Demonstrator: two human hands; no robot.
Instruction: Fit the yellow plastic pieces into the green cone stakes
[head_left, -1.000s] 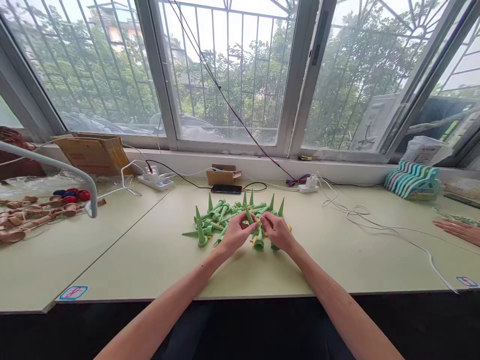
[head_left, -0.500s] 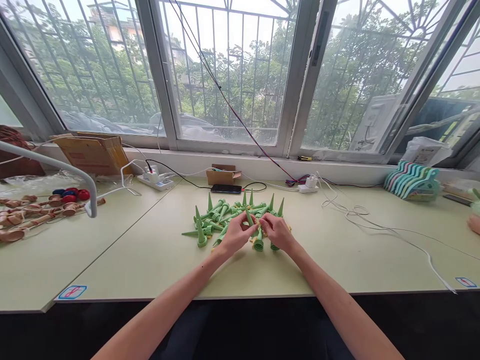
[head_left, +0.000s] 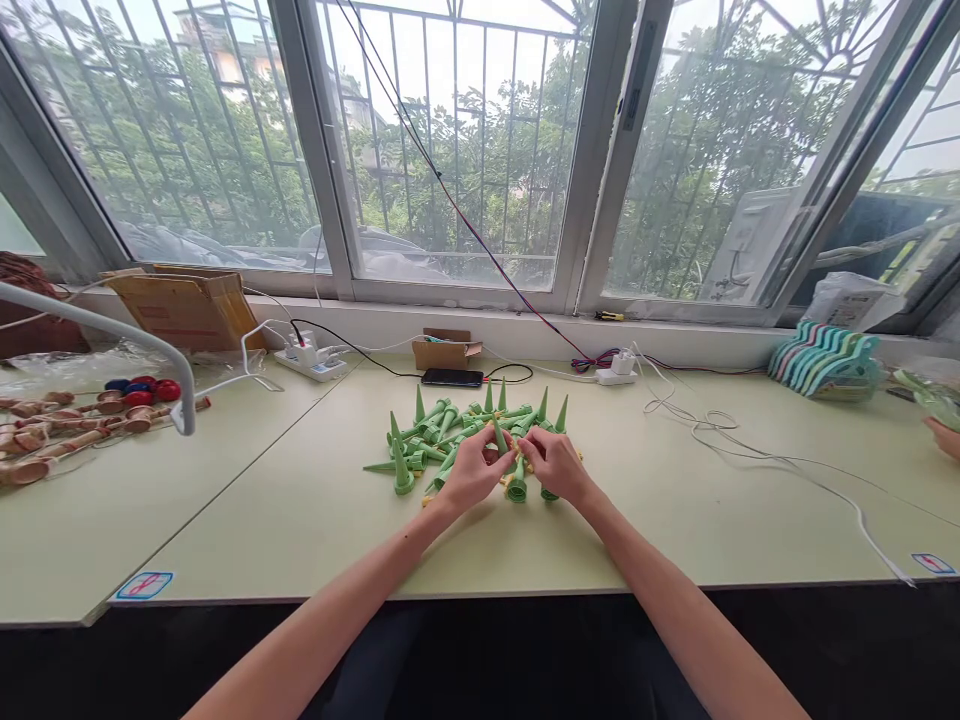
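My left hand (head_left: 475, 466) is closed around a green plastic spike (head_left: 500, 437), its pointed tip slanting up and away. Close beside it, my right hand (head_left: 555, 462) has its fingertips pinched at the spike's yellow part (head_left: 516, 447), which is mostly covered by fingers. Around and behind both hands lies a pile of similar green spikes (head_left: 442, 420) with small yellow pieces among them. Some spikes stand point up, such as the green spike (head_left: 403, 472) left of my left hand; others lie on their sides. One green spike (head_left: 516, 490) shows its open round end below my hands.
Behind the pile are a phone (head_left: 452, 378) and a small cardboard box (head_left: 444, 350). Cables (head_left: 720, 425) cross the right side of the table. Wooden toys (head_left: 90, 430) lie at left, hangers (head_left: 825, 362) at back right. Another person's hand (head_left: 943, 437) holds something at the right edge.
My hands stay together over the pile, the held spike tilting slightly. At the right edge, the other person's hand has moved in, bringing a green item in clear wrapping.
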